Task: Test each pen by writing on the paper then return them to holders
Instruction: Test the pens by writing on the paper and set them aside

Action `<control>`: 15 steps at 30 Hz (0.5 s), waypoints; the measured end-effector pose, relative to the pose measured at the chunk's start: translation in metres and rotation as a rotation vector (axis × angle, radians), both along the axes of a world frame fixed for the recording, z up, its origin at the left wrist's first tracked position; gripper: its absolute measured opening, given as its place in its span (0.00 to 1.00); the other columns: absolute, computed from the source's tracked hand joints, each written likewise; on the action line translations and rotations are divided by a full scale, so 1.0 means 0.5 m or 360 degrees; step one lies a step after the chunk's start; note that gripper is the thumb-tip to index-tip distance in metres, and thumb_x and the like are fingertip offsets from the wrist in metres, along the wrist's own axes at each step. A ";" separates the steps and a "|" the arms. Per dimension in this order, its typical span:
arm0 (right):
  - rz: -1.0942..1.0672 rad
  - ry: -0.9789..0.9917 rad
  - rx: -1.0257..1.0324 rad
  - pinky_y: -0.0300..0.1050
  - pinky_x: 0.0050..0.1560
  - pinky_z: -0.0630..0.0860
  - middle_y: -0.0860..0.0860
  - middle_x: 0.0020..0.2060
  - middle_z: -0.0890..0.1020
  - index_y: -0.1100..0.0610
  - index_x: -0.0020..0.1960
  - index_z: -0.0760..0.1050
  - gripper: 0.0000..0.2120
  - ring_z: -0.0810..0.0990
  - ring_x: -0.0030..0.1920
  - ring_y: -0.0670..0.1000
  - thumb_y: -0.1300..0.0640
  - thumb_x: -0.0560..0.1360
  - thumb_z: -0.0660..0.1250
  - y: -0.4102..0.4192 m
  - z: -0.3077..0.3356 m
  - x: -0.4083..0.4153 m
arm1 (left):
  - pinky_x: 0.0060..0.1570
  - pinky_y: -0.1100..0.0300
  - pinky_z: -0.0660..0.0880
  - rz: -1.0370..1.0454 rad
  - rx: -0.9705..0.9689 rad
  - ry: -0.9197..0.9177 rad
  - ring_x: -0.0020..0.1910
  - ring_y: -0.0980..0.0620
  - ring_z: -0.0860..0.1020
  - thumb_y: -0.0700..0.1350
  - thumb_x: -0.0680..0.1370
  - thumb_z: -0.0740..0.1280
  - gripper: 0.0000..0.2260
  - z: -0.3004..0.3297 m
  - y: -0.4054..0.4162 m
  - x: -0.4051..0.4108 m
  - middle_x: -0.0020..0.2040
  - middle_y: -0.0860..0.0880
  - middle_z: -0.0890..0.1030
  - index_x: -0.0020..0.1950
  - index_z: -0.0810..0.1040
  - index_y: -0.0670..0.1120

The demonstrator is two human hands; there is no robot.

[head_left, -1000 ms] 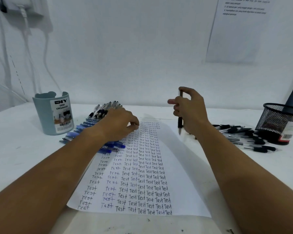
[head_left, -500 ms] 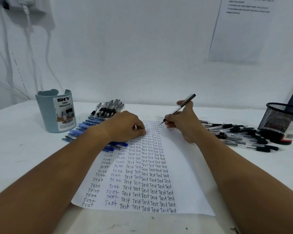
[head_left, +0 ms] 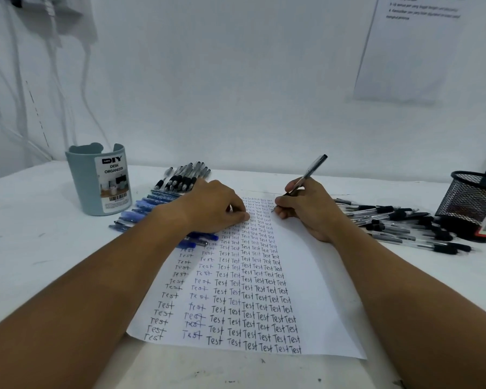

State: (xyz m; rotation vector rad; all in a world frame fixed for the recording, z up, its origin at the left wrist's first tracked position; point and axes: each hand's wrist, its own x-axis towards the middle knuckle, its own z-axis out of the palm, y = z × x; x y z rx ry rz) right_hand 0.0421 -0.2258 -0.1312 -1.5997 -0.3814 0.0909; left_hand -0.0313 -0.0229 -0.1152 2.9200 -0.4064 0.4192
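Note:
A white paper [head_left: 314, 290] covered in columns of the word "Test" lies in front of me on the table. My right hand [head_left: 306, 209] grips a black pen [head_left: 309, 174] in a writing hold, its tip touching the paper near the top of the right-most column. My left hand [head_left: 216, 206] rests on the paper's upper left part with curled fingers pressing it down. A grey-blue desk organizer [head_left: 98, 181] stands at the left. A black mesh holder [head_left: 472, 200] stands at the right.
Blue pens [head_left: 141, 211] and black-grip pens [head_left: 183, 175] lie in rows between the organizer and my left hand. A pile of black pens [head_left: 404, 223] lies left of the mesh holder. The white wall with cables rises behind the table.
My right hand turned the pen from upright into a writing hold and lowered it until the tip met the paper. My left hand stayed on the paper.

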 end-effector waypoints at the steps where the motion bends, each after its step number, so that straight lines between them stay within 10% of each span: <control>1: -0.0004 -0.0006 -0.0004 0.45 0.34 0.77 0.62 0.38 0.75 0.59 0.47 0.66 0.14 0.78 0.32 0.58 0.75 0.73 0.67 0.000 -0.001 0.000 | 0.67 0.47 0.63 0.0001 -0.0004 0.0001 0.52 0.59 0.78 0.57 0.78 0.63 0.12 0.000 0.000 0.000 0.51 0.59 0.83 0.55 0.83 0.55; 15: -0.0085 -0.0074 -0.0209 0.50 0.44 0.76 0.60 0.34 0.80 0.57 0.46 0.66 0.13 0.78 0.31 0.55 0.70 0.73 0.68 0.003 -0.006 0.002 | 0.67 0.46 0.62 0.0005 -0.0001 0.0025 0.52 0.59 0.77 0.57 0.78 0.64 0.11 0.001 0.000 -0.002 0.52 0.60 0.82 0.55 0.82 0.56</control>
